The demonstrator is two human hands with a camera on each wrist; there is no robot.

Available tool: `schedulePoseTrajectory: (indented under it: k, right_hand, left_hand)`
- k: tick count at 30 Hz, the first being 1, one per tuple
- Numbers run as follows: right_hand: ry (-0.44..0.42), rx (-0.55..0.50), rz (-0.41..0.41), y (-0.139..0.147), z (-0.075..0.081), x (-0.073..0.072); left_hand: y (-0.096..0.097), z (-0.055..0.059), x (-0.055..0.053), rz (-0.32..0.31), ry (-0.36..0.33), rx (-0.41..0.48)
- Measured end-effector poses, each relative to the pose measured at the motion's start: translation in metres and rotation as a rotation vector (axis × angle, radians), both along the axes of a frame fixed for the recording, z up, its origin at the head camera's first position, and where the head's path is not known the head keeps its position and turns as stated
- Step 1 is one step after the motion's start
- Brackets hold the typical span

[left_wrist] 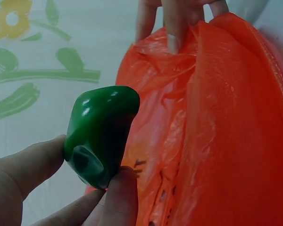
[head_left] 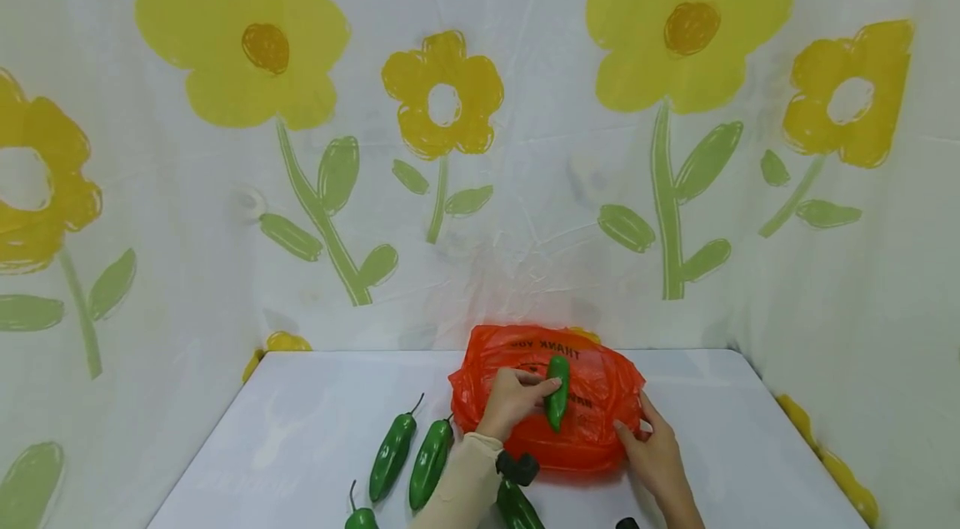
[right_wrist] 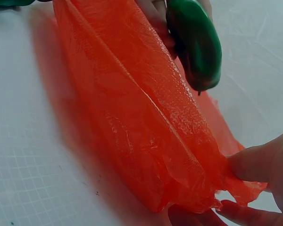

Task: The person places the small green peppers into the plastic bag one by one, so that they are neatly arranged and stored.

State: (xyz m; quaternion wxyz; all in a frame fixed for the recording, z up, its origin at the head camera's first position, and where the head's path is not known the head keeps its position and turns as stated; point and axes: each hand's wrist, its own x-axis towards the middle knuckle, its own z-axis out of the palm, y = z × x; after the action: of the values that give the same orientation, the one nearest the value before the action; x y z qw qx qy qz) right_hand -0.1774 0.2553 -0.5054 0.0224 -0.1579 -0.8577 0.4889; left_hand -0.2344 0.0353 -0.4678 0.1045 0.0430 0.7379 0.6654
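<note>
My left hand [head_left: 517,398] pinches a glossy green pepper [head_left: 557,393] between thumb and fingers, upright over the printed face of a red plastic bag [head_left: 517,450]. In the left wrist view the pepper [left_wrist: 101,127] is seen end-on, its lower end between the fingertips. My right hand [head_left: 656,450] grips the bag's right edge; in the right wrist view its thumb and fingers [right_wrist: 250,162] hold the crumpled red plastic. The bag lies across the back middle of the table. Whatever is inside the bag cannot be made out.
Several more green peppers lie on the white table [head_left: 300,429]: one [head_left: 392,456] and another [head_left: 431,464] left of my left forearm, one [head_left: 362,519] at the front edge, and one [head_left: 517,506] below the bag. A flower-printed curtain [head_left: 510,179] hangs behind and at both sides.
</note>
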Motion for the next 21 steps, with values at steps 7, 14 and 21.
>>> schedulePoseTrajectory:
  k: [7,14,21]
  right_hand:
    - [0.005,0.009,0.004,-0.002,0.000,0.001]
    - [0.014,0.028,0.006,-0.003,0.001,0.002]
    - [0.028,0.015,0.015,-0.003,0.001,0.001]
  left_hand:
    - [0.008,-0.002,-0.001,-0.009,0.011,-0.028]
    - [0.022,-0.003,-0.005,0.006,0.080,-0.138]
    - [0.034,-0.008,-0.009,0.050,0.160,-0.237]
